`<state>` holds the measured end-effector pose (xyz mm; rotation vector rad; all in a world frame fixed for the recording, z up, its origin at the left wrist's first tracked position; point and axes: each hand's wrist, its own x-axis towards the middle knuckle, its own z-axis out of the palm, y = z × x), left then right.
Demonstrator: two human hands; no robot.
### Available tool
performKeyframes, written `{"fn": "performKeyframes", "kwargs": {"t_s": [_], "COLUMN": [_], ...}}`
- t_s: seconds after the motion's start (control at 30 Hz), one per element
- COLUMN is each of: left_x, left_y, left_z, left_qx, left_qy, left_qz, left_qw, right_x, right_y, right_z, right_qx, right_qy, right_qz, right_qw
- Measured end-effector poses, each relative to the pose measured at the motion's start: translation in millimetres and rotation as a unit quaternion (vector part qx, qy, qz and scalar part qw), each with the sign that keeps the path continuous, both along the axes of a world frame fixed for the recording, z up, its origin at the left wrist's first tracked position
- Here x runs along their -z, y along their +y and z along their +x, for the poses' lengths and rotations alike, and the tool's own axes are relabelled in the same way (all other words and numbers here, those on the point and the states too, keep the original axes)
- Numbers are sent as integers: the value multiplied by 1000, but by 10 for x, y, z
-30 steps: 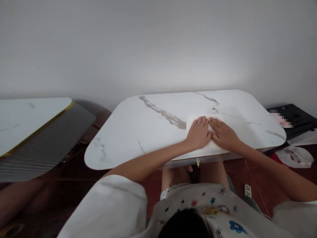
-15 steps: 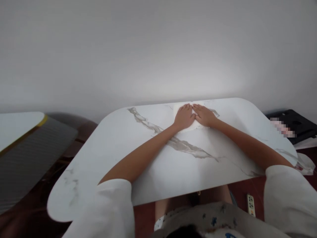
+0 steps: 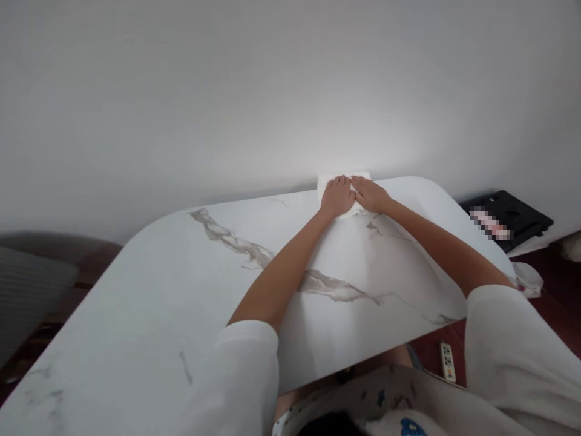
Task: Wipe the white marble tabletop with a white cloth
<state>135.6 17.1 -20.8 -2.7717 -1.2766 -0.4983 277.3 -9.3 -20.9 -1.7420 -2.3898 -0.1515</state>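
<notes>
A white cloth lies at the far edge of the white marble table, against the wall. My left hand and my right hand rest side by side on top of it, fingers stretched flat and pressing down. Both arms reach far across the tabletop. Most of the cloth is hidden under the hands.
A black object sits beyond the table's right end. A crumpled white bag and a power strip lie on the red floor at right. A dark ribbed surface shows at the left edge.
Both hands have pushed the cloth from the near edge of the table across to its far edge by the wall. The view has leaned forward over the table.
</notes>
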Motion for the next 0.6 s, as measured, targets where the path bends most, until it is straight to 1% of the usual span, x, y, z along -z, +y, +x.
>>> {"fn": "performKeyframes", "kwargs": {"t_s": [0.1,0.2,0.3,0.4,0.5,0.6], "left_x": [-2,-4,-4,-13,-40,-66], "left_y": [-207,-488,-814,-1184,-1603,-2043], "left_z": [95,64,-71,-270,-464,-576], "left_qx": [19,38,42,36,30,16], "left_qy": [2,-1,-2,9,20,26], "left_qz": [-10,-19,-26,-31,-40,-58], "left_qw": [1000,999,999,999,999,998], "right_x": [-1,14,37,47,31,2], "right_y": [-274,-592,-934,-1315,-1733,-2155], "right_z": [82,59,-53,-230,-411,-511], "right_qx": [20,26,20,14,5,-12], "right_qy": [1,7,17,25,24,19], "right_qz": [2,11,18,25,29,26], "right_qw": [1000,1000,999,999,999,999]}}
